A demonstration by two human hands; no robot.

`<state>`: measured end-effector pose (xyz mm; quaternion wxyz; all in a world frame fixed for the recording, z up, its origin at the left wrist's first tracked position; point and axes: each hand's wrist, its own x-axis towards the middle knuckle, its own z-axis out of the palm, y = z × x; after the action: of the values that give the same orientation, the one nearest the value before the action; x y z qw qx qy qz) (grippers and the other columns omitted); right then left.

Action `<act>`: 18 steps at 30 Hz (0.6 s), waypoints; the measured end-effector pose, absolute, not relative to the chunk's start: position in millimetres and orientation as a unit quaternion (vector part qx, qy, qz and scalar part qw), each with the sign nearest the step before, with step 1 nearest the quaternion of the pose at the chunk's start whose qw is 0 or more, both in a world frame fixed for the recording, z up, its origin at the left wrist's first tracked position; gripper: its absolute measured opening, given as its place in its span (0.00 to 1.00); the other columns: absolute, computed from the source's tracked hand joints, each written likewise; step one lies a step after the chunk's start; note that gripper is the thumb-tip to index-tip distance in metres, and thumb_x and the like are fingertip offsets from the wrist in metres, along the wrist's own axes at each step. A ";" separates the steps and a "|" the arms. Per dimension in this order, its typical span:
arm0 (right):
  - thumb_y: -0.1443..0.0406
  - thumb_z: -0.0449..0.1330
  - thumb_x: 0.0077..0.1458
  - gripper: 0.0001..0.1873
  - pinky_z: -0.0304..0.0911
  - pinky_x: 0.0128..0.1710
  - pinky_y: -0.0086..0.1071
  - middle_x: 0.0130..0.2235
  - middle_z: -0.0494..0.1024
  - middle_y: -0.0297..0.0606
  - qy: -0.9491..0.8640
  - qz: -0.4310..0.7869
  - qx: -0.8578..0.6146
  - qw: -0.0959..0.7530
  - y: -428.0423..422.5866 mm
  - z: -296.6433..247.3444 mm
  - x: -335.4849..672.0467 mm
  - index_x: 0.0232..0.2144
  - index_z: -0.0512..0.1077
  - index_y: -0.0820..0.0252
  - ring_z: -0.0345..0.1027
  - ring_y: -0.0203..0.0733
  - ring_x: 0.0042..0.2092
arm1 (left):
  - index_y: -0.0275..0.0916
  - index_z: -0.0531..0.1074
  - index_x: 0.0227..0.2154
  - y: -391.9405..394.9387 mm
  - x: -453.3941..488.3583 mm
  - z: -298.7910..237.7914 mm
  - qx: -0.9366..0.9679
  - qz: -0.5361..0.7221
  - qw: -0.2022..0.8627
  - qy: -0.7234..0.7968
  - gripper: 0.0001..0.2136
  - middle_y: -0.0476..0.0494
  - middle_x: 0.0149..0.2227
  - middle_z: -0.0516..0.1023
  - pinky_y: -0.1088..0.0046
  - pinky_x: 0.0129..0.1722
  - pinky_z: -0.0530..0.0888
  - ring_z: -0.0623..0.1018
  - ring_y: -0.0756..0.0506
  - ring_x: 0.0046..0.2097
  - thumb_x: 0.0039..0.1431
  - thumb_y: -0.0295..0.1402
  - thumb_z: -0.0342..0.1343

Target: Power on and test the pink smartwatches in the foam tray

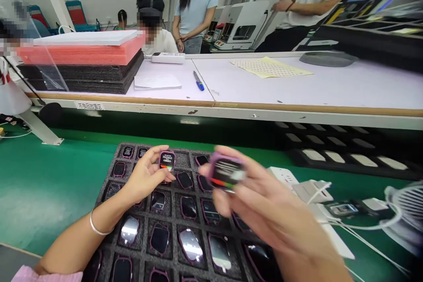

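Purple rims frame the glossy black screens of the rounded-square watches point(188, 208) in the speckled dark-grey foam tray point(143, 233); the lit purple watch point(228, 172) in the right hand point(261, 202) shows white text above red and green. The counter point(72, 176) is green, the stacked foam slabs point(95, 58) coral pink over black, the flat paper sheet point(271, 67) pale yellow with rows of marks.

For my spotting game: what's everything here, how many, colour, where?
Held watches: two, purple, one per hand
Tray watches: many, purple, in slots
Foam tray: one, dark grey, below hands
Shelf: one, whitish, behind tray
Foam stack: one, pink and black, shelf's left
Paper: one pile, white, shelf
Pen: one, blue, shelf
Sheet: one, yellow, shelf
Power strip: one, white, beside tray
Fan: one, white, right
People: several, mostly pale clothing, behind
Machines: at least two, white, behind
Left fingers: one hand, around watch
Right fingers: one hand, around watch
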<state>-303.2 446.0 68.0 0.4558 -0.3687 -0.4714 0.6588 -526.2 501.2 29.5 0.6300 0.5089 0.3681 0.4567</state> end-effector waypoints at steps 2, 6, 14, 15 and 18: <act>0.59 0.69 0.53 0.33 0.69 0.41 0.40 0.47 0.76 0.43 -0.417 0.700 -0.346 0.464 465.4 58.4 -316.2 0.59 0.65 0.48 0.73 0.43 0.37 | 0.40 0.64 0.51 500.7 -525.9 30.1 0.514 0.463 0.622 0.368 0.24 0.41 0.48 0.72 0.72 0.34 0.76 0.79 0.51 0.32 0.51 0.29 0.62; 0.65 0.69 0.49 0.30 0.67 0.41 0.36 0.44 0.77 0.39 -0.394 0.730 -0.319 0.458 486.8 38.6 -327.5 0.55 0.67 0.53 0.74 0.41 0.38 | 0.41 0.65 0.50 499.3 -525.0 30.5 0.525 0.464 0.615 0.362 0.23 0.42 0.48 0.72 0.73 0.35 0.77 0.78 0.52 0.31 0.51 0.29 0.63; 0.66 0.67 0.50 0.24 0.63 0.34 0.33 0.42 0.75 0.37 -0.434 0.694 -0.321 0.476 488.0 31.1 -326.8 0.49 0.68 0.54 0.70 0.36 0.31 | 0.39 0.67 0.47 497.4 -524.4 30.8 0.534 0.452 0.613 0.366 0.20 0.41 0.46 0.74 0.73 0.33 0.79 0.79 0.51 0.30 0.52 0.31 0.64; 0.67 0.67 0.49 0.24 0.63 0.33 0.33 0.40 0.75 0.36 -0.436 0.692 -0.321 0.478 487.7 31.4 -327.3 0.49 0.68 0.54 0.70 0.36 0.31 | 0.39 0.67 0.49 496.7 -524.4 30.9 0.534 0.450 0.616 0.365 0.20 0.41 0.47 0.74 0.72 0.35 0.79 0.80 0.50 0.32 0.53 0.32 0.64; 0.68 0.66 0.49 0.22 0.61 0.31 0.31 0.36 0.73 0.33 -0.444 0.679 -0.329 0.483 487.0 31.0 -329.1 0.47 0.69 0.55 0.68 0.34 0.29 | 0.40 0.67 0.51 494.1 -524.2 31.4 0.533 0.439 0.626 0.361 0.20 0.38 0.50 0.74 0.68 0.38 0.80 0.82 0.46 0.35 0.56 0.33 0.62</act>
<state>-329.1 487.0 31.0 0.4832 -0.3286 -0.4437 0.6795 -524.2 494.1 31.4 0.6262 0.5334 0.3612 0.4391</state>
